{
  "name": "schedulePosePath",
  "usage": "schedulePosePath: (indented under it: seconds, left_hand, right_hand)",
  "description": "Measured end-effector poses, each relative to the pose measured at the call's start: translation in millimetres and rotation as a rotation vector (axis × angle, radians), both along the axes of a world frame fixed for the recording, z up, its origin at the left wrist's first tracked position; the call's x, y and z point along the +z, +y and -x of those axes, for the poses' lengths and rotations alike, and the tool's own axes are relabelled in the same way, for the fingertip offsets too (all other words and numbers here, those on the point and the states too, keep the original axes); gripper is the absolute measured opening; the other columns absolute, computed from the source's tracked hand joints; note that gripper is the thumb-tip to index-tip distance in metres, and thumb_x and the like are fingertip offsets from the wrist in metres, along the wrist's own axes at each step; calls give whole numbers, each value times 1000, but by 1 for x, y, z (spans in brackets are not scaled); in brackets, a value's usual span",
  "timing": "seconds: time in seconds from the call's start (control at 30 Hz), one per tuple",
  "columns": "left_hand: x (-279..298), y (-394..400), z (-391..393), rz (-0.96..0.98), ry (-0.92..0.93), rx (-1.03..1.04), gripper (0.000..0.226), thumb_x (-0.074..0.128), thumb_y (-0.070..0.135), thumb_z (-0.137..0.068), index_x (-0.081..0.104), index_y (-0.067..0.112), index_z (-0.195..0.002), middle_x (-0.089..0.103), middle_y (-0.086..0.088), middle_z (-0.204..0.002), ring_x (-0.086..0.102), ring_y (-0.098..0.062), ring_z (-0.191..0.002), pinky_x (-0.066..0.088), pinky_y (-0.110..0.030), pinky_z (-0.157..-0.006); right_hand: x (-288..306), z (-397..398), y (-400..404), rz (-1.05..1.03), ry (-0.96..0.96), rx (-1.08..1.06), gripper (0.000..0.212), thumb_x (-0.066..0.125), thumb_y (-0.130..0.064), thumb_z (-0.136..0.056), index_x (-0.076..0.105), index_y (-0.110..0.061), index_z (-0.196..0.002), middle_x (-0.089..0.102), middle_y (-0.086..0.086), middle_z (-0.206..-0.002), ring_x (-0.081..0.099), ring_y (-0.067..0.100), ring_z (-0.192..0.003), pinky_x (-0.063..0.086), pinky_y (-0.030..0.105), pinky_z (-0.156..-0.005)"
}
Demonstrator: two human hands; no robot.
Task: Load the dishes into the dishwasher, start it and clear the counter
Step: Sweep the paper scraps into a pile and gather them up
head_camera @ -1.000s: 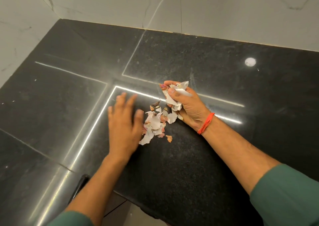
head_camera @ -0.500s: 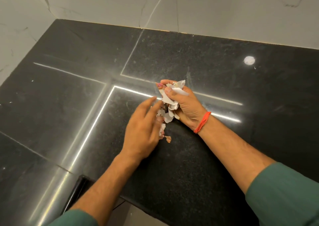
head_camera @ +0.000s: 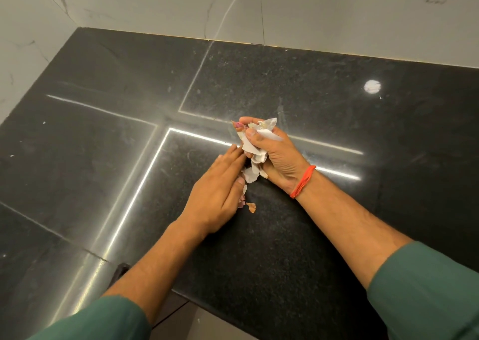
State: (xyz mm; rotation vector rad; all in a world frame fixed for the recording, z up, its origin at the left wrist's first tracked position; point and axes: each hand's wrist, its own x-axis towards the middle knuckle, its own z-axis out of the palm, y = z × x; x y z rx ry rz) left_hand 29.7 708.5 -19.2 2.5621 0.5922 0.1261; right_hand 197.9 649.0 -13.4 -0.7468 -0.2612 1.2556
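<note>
— Head view: where are the peels (head_camera: 255,142)?
— Bunched in the right hand (head_camera: 274,158), thumb and fingers curled round them; left hand (head_camera: 220,194), fingers straight together, pushes loose scraps (head_camera: 251,206) across the counter (head_camera: 285,249)

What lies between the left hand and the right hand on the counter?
In the head view, loose peel scraps lie between the left hand and the right hand, which grips a bunch of peels; one small scrap lies apart.

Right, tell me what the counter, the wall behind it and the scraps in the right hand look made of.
Counter: polished black stone, likely granite; fine speckle and mirror-sharp light reflections.
Wall: glossy white marble-look tile; grey veins, thin joints.
Scraps, gripped by the right hand: thin, papery, white and pinkish flakes; possibly garlic or onion skins, uncertain.
</note>
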Motion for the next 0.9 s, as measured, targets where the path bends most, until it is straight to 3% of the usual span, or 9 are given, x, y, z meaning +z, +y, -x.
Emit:
schedulePosePath:
  seconds: [0.2, 0.33, 0.4, 0.47, 0.53, 0.6, 0.67, 0.77, 0.9]
  left_hand:
    - [15, -31, 34, 97, -9, -18, 52, 34, 32, -104, 42, 18, -153, 25, 11, -167, 32, -7, -150, 39, -38, -118]
    - [7, -40, 50, 62, -235, 359, 52, 44, 33, -102, 44, 20, -152, 33, 8, -163, 32, -8, -149, 38, -43, -118]
    - [4, -45, 52, 99, -240, 551, 60, 46, 44, -101, 34, 25, -157, 29, 9, -165, 27, -6, -151, 35, -46, -120]
    - [2, -52, 51, 70, -178, 587, 75, 46, 60, -97, 22, 29, -161, 23, 10, -167, 24, -7, -153, 35, -49, -120]
    - [2, -54, 47, 37, -108, 544, 93, 48, 74, -89, 11, 31, -163, 17, 9, -169, 19, -7, -155, 32, -49, -122]
    - [5, -54, 47, 22, -75, 514, 110, 54, 81, -81, 4, 29, -163, 12, 8, -171, 15, -7, -156, 31, -50, -122]
    - [6, -52, 48, 11, -65, 506, 119, 60, 83, -75, 1, 28, -163, 9, 9, -171, 13, -6, -156, 31, -50, -122]
    - [5, -53, 46, 8, -45, 518, 125, 65, 83, -72, -1, 27, -163, 6, 12, -171, 9, -3, -156, 31, -48, -122]
    - [3, -52, 47, 12, -59, 521, 126, 63, 84, -73, -1, 25, -164, 6, 13, -171, 12, -4, -156, 33, -47, -121]
  right_hand:
    - [-2, -1, 1, 24, -57, 3, 20, 49, 0, -101, 62, -7, -115, 73, -1, -101, 61, 4, -75, 49, 19, -61]
    - [-2, -1, 1, 39, -64, 10, 20, 49, 1, -101, 62, -4, -115, 73, -2, -97, 63, 4, -77, 50, 20, -61]
    - [-2, 0, 1, 50, -101, 2, 19, 50, 2, -101, 62, -4, -114, 72, 2, -102, 65, 5, -81, 52, 20, -62]
    - [-3, 3, 0, 57, -177, -3, 19, 52, 1, -100, 63, -3, -115, 71, 9, -110, 68, 10, -93, 55, 22, -69]
    - [-5, 9, -3, 89, -330, -7, 20, 56, -2, -99, 65, -4, -117, 73, 11, -113, 69, 15, -104, 55, 25, -80]
    - [-4, 18, -6, 141, -579, -1, 20, 59, -5, -98, 68, -10, -115, 75, 5, -108, 70, 12, -100, 55, 28, -81]
    - [-4, 28, -8, 165, -892, 14, 21, 63, -9, -96, 71, -20, -113, 73, -5, -106, 68, 7, -97, 56, 32, -81]
    - [-3, 37, -17, 75, -1271, 147, 29, 71, -17, -92, 70, -26, -119, 67, -12, -114, 61, 5, -109, 51, 30, -95]
    - [5, 26, -32, -4, -1473, 287, 57, 82, -36, -81, 61, -32, -134, 60, -14, -126, 51, 3, -122, 39, 21, -105]
